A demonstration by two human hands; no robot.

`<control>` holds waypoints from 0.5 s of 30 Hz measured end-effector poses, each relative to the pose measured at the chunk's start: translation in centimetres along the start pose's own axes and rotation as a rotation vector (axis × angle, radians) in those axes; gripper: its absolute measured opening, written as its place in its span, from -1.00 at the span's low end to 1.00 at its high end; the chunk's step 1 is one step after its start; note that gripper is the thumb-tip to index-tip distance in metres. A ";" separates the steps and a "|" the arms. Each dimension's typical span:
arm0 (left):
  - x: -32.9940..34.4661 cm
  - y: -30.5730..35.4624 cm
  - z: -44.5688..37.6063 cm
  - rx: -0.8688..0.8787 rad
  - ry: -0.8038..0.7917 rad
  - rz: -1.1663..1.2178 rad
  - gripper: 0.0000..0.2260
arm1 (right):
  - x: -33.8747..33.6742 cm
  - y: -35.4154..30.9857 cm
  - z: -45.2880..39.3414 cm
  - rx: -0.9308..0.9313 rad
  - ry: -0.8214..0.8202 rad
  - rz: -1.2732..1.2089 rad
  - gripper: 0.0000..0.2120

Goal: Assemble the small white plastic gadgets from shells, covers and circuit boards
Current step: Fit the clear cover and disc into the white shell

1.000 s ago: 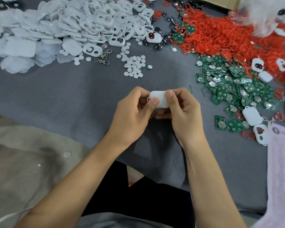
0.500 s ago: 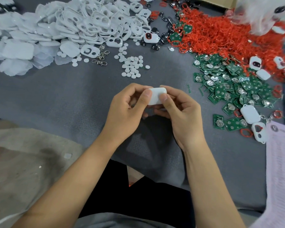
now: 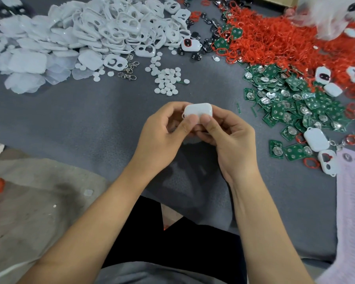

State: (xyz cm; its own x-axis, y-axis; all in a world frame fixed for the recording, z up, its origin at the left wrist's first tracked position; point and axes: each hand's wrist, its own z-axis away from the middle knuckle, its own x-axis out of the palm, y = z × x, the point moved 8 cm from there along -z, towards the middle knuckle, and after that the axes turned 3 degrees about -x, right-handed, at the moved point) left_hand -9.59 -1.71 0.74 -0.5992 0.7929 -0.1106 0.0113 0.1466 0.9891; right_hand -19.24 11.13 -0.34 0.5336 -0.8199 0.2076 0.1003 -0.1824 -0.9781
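A small white plastic gadget (image 3: pixel 197 110) with a loop at its left corner is held over the grey cloth at the middle of the view. My left hand (image 3: pixel 162 136) and my right hand (image 3: pixel 232 138) both pinch it, thumbs pressed on its near edge, fingers curled behind it. A heap of white shells and covers (image 3: pixel 90 31) lies at the far left. Green circuit boards (image 3: pixel 285 99) are spread at the right. Its underside is hidden.
Red rings (image 3: pixel 275 42) are piled at the far right, small white discs (image 3: pixel 166 80) and metal clasps (image 3: pixel 129 74) lie in the middle. Finished white gadgets (image 3: pixel 316 139) sit at the right beside a pink paper sheet (image 3: pixel 353 201). Grey cloth (image 3: pixel 80 119) covers the surface.
Both hands have turned the gadget slightly; my thumbs slid from its sides onto its near edge, so more of its white face shows.
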 end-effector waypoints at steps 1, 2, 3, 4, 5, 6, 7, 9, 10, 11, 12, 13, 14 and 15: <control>0.2 0.3 0.0 0.026 -0.020 -0.028 -0.79 | -0.1 -0.1 0.0 -0.004 0.012 -0.014 -0.84; 0.4 0.5 0.0 0.043 -0.032 -0.043 -0.78 | -0.1 -0.2 0.0 -0.005 0.017 -0.023 -0.83; 0.4 0.4 0.0 0.043 -0.037 -0.036 -0.78 | -0.1 -0.1 0.0 -0.007 0.018 -0.023 -0.83; 0.4 0.3 0.0 0.035 -0.037 -0.025 -0.79 | 0.0 -0.1 0.1 -0.010 0.014 -0.012 -0.82; 0.3 0.2 0.0 0.029 -0.032 -0.021 -0.81 | 0.1 -0.1 0.1 -0.017 0.009 0.005 -0.82; 0.1 0.1 0.0 0.027 -0.025 -0.024 -0.83 | 0.1 -0.1 0.1 -0.021 0.004 0.018 -0.83; 0.1 0.1 0.0 0.028 -0.027 -0.021 -0.84 | 0.2 -0.1 0.1 -0.024 -0.001 0.025 -0.84; 0.1 0.1 0.0 0.030 -0.047 0.023 -0.83 | 0.1 -0.1 0.2 -0.020 -0.005 0.017 -0.87; 0.2 0.2 0.1 0.032 -0.056 0.049 -0.83 | 0.1 -0.1 0.2 -0.022 -0.004 0.013 -0.89; 0.3 0.3 0.1 0.036 -0.058 0.064 -0.82 | -0.1 -0.1 0.3 -0.030 0.002 0.015 -0.89; 0.3 0.3 0.2 0.042 -0.051 0.065 -0.82 | -0.2 -0.2 0.3 -0.036 0.005 0.021 -0.90; 0.4 0.4 0.3 0.047 -0.037 0.050 -0.82 | -0.2 -0.2 0.4 -0.040 0.012 0.034 -0.92; 0.4 0.4 0.3 0.054 -0.028 0.026 -0.81 | -0.2 -0.3 0.4 -0.039 0.015 0.052 -0.92; 0.5 0.4 0.4 0.069 -0.029 0.005 -0.79 | -0.2 -0.4 0.4 -0.038 0.016 0.083 -0.85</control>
State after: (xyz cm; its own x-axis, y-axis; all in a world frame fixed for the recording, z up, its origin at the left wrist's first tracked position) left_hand -9.63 -1.00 1.09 -0.5757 0.8104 -0.1091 0.0704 0.1821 0.9808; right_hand -19.08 11.57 -0.02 0.5252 -0.8415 0.1265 0.0240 -0.1339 -0.9907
